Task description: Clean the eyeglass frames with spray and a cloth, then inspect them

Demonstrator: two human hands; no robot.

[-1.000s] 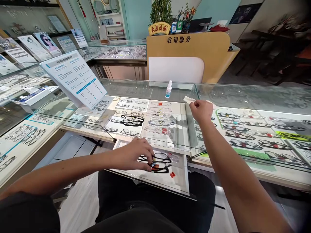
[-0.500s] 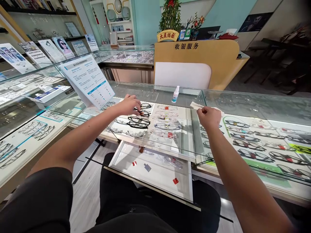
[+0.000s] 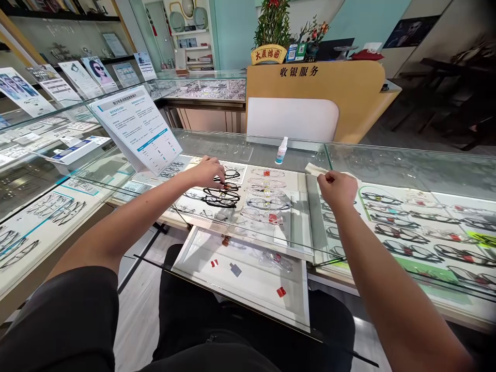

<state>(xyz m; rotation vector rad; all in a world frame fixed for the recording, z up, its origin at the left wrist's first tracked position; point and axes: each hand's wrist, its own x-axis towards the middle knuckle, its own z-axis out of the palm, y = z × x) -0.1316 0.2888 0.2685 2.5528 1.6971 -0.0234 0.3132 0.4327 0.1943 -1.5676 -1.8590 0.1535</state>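
Observation:
My left hand [image 3: 210,172] reaches over the glass counter, its fingers closed on a dark-framed pair of eyeglasses [image 3: 228,187] with an orange tag at the bridge. Just in front of it lies a thicker black pair of eyeglasses [image 3: 220,201]; another dark pair [image 3: 232,174] is behind the fingers. To the right is a column of clear-framed eyeglasses [image 3: 267,202], some with red tags. My right hand [image 3: 338,189] is a fist around a pale cloth [image 3: 315,169], resting near the counter glass. Its folded fingers hide most of the cloth.
A white spray bottle [image 3: 281,151] stands on the glass counter. An open drawer [image 3: 248,297] above my lap holds red tags, a grey tag and clear plastic. A tilted sign [image 3: 137,129] stands at left. More eyeglasses [image 3: 406,249] lie at right.
My left hand has come slightly nearer with the dark eyeglasses, which now sit closer to the thick black pair. My right hand stays closed on the cloth, almost unmoved.

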